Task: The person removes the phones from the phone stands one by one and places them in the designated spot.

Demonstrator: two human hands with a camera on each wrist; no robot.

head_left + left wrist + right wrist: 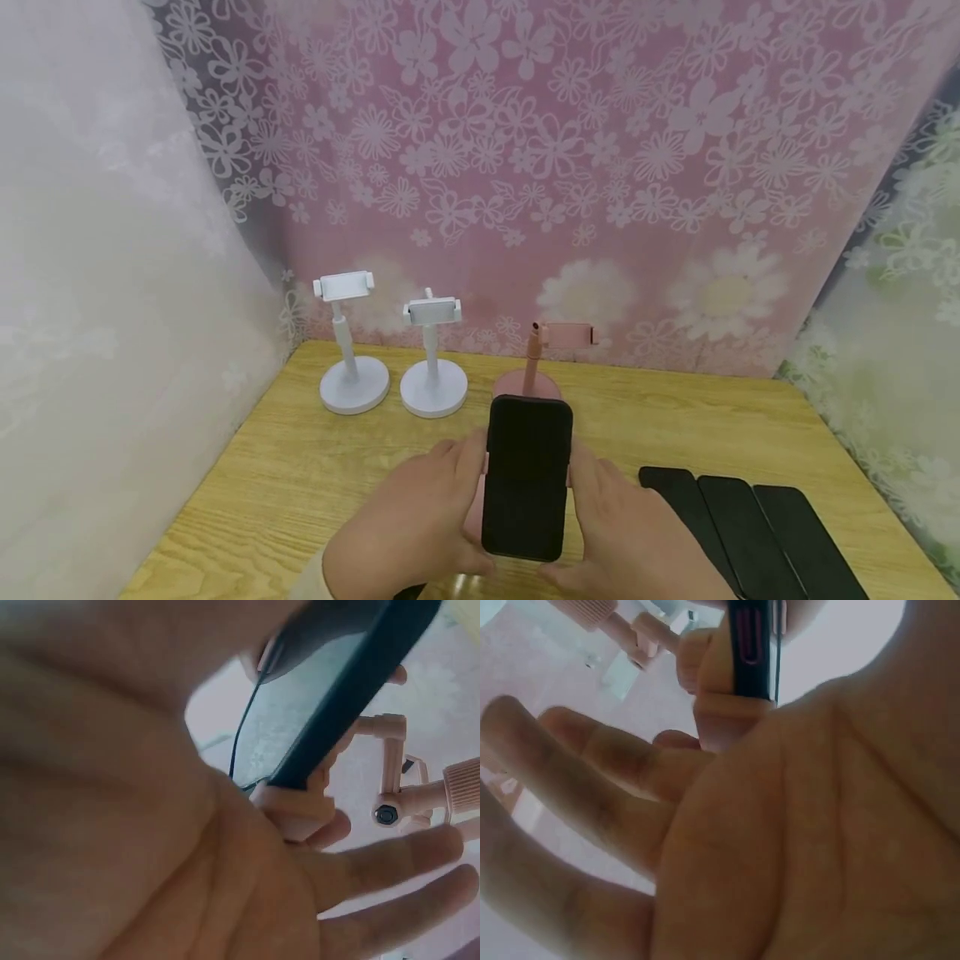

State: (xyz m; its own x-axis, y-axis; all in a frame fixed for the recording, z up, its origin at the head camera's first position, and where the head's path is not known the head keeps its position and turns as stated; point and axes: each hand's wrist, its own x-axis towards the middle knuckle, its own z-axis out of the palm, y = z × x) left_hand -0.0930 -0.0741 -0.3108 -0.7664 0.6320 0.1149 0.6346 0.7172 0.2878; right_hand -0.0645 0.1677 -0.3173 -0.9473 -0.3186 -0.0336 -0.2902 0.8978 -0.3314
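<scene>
A black smartphone [527, 479] stands tilted in front of me, its dark screen toward me. Pink clamp ends [292, 806] hug its two long sides, and a pink jointed arm [397, 795] lies behind it. Part of this phone stand's pink base [474, 518] peeks out beside the phone. My left hand [416, 512] holds the phone and clamp from the left, with some fingers reaching behind. From the right, my right hand [633, 533] grips the opposite side, where the clamp end [727, 720] meets the palm. The phone hides most of the stand in the head view.
Two white phone stands [354, 385] [433, 389] and another pink stand [568, 336] stand along the back of the wooden table [247, 483]. Three black phones [750, 525] lie side by side at the right. A floral pink curtain [510, 167] hangs behind.
</scene>
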